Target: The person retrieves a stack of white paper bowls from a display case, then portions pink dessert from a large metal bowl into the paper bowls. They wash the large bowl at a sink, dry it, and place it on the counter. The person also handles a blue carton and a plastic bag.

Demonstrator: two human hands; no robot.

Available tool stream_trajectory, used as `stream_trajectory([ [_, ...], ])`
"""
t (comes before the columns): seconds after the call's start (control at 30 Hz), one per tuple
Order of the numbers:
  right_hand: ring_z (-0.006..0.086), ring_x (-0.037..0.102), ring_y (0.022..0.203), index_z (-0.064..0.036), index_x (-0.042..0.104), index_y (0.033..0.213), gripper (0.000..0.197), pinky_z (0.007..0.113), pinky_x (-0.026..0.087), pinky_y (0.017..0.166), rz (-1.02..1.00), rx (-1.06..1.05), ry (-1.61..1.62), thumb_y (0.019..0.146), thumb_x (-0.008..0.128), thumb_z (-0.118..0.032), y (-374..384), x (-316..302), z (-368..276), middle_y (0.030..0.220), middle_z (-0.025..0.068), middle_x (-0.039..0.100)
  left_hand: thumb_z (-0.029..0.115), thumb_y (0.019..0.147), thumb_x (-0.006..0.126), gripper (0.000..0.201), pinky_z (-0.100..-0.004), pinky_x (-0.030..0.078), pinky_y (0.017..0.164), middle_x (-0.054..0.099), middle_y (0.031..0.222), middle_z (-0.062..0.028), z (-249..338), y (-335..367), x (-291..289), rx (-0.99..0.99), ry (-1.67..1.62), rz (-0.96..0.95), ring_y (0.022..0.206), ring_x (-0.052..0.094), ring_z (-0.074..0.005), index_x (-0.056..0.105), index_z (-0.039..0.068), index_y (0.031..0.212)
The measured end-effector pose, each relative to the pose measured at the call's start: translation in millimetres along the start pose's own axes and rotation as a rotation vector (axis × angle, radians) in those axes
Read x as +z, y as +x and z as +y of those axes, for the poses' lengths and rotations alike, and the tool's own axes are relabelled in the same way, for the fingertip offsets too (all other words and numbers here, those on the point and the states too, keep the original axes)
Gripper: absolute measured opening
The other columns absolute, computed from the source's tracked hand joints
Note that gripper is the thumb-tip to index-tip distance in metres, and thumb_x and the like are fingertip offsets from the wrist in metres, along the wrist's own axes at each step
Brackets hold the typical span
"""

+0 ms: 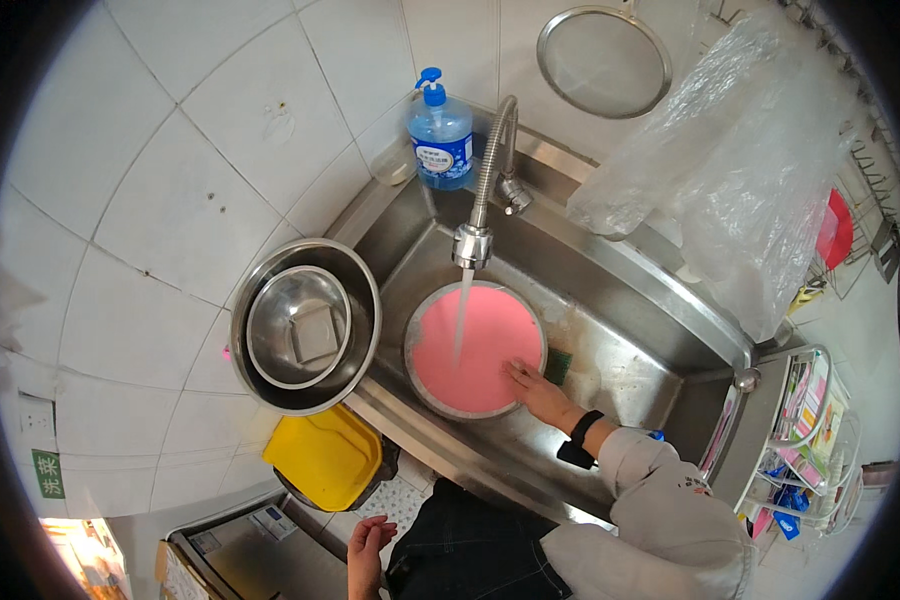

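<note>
A round pink disc with a greyish rim (pixel 460 345) lies in the steel sink (pixel 610 330); I cannot tell whether it is a board or a basin's inside. Water runs onto it from the faucet's sprayer head (pixel 472 245). My right hand (pixel 540 393), a black band on its wrist, rests with fingers outstretched on the disc's right part and grips nothing. Low at the left, before the dark apron, my left hand (pixel 368 548) hangs empty with loosely bent fingers. A dark green scouring pad (pixel 560 367) sits on the sink floor beside the disc, partly behind my right hand.
Nested steel bowls (pixel 305 402) stand at the sink's left rim, above a yellow bin lid (pixel 330 465). A blue pump bottle (pixel 442 140) is at the back corner. A strainer (pixel 605 62) and clear plastic bags (pixel 740 170) hang behind; a wire rack (pixel 810 440) is right.
</note>
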State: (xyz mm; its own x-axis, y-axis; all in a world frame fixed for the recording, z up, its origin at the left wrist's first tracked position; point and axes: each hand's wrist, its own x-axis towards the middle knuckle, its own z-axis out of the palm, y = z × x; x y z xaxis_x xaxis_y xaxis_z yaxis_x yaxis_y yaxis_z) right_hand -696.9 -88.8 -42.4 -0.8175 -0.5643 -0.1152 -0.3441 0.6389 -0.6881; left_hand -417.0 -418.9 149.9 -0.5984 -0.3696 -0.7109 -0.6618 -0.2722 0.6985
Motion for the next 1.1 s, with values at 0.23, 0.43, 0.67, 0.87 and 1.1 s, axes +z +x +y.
stream_trajectory([
  [0.23, 0.0346, 0.038, 0.131, 0.0063, 0.032, 0.138, 0.057, 0.042, 0.029, 0.111, 0.148, 0.010, -0.602, 0.084, 0.044, -0.005, 64.4, -19.9, 42.6, 0.143, 0.0194, 0.037, 0.012, 0.097, 0.044, 0.020, -0.0284, 0.047, 0.085, 0.067, 0.096, -0.0098, -6.2, -1.2, -5.1, 0.017, 0.127, 0.054, 0.088, 0.063, -0.0170, 0.057, 0.001, 0.109],
  [0.43, 0.0322, 0.031, 0.135, -0.0014, 0.036, 0.140, 0.045, 0.038, 0.023, 0.113, -0.154, -0.110, 0.126, 0.098, 0.038, -0.018, 26.9, 11.5, 15.4, 0.146, 0.0151, 0.035, 0.012, 0.097, 0.045, 0.021, -0.0292, 0.049, 0.082, 0.066, 0.095, -0.0113, -18.9, -6.0, -12.6, -0.039, 0.014, 0.082, 0.089, 0.064, -0.0183, 0.056, -0.001, 0.110],
  [0.67, 0.0288, 0.035, 0.134, -0.0059, 0.039, 0.139, 0.044, 0.035, 0.026, 0.112, 0.189, -0.056, -0.377, 0.101, 0.035, -0.028, 97.2, -18.5, 14.4, 0.145, 0.0135, 0.038, 0.015, 0.097, 0.047, 0.022, -0.0301, 0.048, 0.085, 0.067, 0.097, -0.0101, -12.5, -3.2, -9.6, -0.047, -0.010, 0.087, 0.091, 0.063, -0.0192, 0.058, 0.001, 0.110],
  [0.87, 0.0257, 0.035, 0.134, -0.0122, 0.045, 0.135, 0.051, 0.036, 0.026, 0.112, -0.469, 0.069, 0.130, 0.098, 0.030, -0.045, 115.4, 2.7, -61.1, 0.142, 0.0086, 0.043, 0.015, 0.096, 0.047, 0.022, -0.0296, 0.048, 0.085, 0.066, 0.098, -0.0101, -1.7, 0.9, -5.0, -0.030, 0.057, 0.016, 0.092, 0.063, -0.0191, 0.058, 0.002, 0.111],
  [1.1, 0.0271, 0.036, 0.133, -0.0081, 0.045, 0.135, 0.040, 0.035, 0.027, 0.112, 0.112, 0.017, 0.103, 0.097, 0.034, -0.013, 62.5, -13.0, -45.1, 0.141, 0.0122, 0.043, 0.015, 0.095, 0.048, 0.022, -0.0286, 0.047, 0.083, 0.067, 0.096, -0.0093, -6.4, 1.7, -18.6, -0.072, -0.021, 0.135, 0.090, 0.062, -0.0166, 0.057, 0.002, 0.110],
])
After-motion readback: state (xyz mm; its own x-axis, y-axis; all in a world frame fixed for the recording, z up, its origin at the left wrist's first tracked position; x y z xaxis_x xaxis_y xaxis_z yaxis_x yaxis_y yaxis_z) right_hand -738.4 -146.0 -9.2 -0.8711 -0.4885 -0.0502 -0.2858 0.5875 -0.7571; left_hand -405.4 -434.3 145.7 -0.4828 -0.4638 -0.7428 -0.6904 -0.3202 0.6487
